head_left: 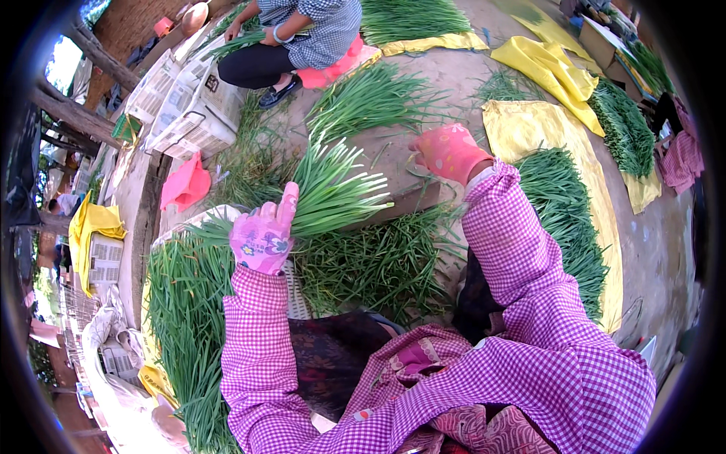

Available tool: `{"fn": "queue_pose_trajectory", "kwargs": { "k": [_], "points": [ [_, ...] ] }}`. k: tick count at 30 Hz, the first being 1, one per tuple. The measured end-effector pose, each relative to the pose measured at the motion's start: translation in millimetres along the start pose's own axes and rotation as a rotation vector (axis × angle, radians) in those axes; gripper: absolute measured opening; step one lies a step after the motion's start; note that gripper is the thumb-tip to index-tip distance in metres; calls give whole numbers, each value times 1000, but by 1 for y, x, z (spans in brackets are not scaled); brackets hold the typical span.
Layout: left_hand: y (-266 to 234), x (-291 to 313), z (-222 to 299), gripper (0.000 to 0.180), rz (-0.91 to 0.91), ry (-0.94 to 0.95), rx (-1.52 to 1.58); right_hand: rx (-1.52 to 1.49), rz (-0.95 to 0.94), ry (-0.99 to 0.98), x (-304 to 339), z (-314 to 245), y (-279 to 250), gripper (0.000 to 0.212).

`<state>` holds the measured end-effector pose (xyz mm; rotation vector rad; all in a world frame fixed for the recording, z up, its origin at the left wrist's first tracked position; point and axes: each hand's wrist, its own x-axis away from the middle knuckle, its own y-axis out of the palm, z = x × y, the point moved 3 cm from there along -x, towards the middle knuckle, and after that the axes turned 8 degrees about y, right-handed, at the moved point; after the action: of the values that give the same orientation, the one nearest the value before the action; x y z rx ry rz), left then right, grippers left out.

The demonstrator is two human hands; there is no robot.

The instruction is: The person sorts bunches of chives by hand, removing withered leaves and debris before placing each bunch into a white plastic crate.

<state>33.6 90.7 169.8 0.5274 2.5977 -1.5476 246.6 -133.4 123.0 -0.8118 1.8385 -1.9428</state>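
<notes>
My left hand point(262, 240), in a pale pink flowered glove, is closed around a bunch of garlic chives point(333, 193). One finger points up along the bunch, and the pale cut ends fan out to the right. Beyond those ends is my right hand point(451, 153), in a coral-pink glove, apart from the bunch. Its fingers are curled in; whatever they may hold is hidden. Under the bunch lies a heap of loose chive leaves point(370, 265). A thick pile of chives point(193, 325) lies left of my left forearm.
Another chive pile point(378, 98) lies ahead, with more chives point(563, 216) on a yellow sheet point(609, 257) at the right. White plastic crates point(200, 125) and a pink plastic piece point(186, 183) are at the left. A co-worker point(321, 34) sits low at the far side, handling chives.
</notes>
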Motion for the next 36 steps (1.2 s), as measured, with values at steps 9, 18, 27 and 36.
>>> {"fn": "queue_pose_trajectory", "kwargs": {
  "k": [9, 18, 27, 36],
  "points": [
    [2, -10, 38, 41, 197, 330, -79, -167, 512, -302, 11, -44, -21, 32],
    [1, -7, 45, 79, 46, 289, 17, 167, 334, -262, 13, -52, -17, 15],
    [3, -12, 29, 72, -27, 108, 84, 219, 14, 37, 8, 8, -5, 16],
    [10, -15, 29, 83, -307, -1, 206, -366, 196, -466, 21, -48, -3, 86]
  ]
}}
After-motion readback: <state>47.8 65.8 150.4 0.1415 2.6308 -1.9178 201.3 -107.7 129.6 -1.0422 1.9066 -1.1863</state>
